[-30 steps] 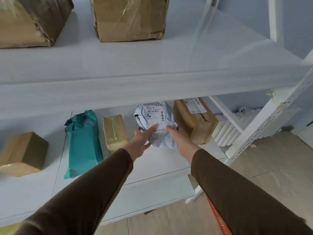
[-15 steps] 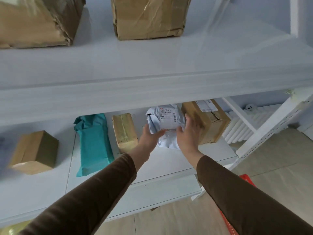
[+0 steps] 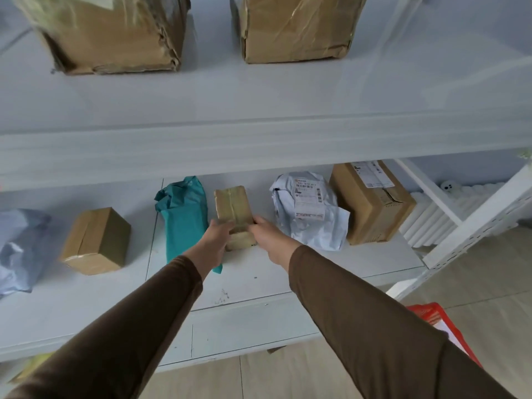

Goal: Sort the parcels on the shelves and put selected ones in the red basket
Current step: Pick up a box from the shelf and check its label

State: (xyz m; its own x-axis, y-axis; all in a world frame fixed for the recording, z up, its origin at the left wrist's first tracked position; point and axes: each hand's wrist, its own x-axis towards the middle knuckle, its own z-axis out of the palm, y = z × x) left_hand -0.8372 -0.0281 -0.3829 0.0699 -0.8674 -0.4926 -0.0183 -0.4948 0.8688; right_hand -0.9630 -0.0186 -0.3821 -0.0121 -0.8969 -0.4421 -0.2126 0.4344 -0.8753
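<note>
A small taped brown box point(image 3: 232, 205) lies on the lower white shelf point(image 3: 259, 277). My left hand point(image 3: 214, 240) holds its near left side and my right hand point(image 3: 267, 237) grips its near right side. Right of it sits a crumpled white mailer bag with a label point(image 3: 309, 214), with no hand on it. A teal mailer bag point(image 3: 184, 214) lies just left of the small box. The red basket point(image 3: 440, 326) shows at the lower right on the floor, partly hidden by my right sleeve.
A brown carton with a label point(image 3: 371, 203) stands right of the white bag. Another brown box point(image 3: 96, 240) and a grey bag point(image 3: 20, 249) lie to the left. Two large taped cartons point(image 3: 115, 33) point(image 3: 296, 27) sit on the upper shelf point(image 3: 259, 105). A white shelf upright point(image 3: 475, 223) slants at the right.
Both hands let go of the white mailer bag, which now rests on the shelf, and moved left onto the small brown box. The view shifted left.
</note>
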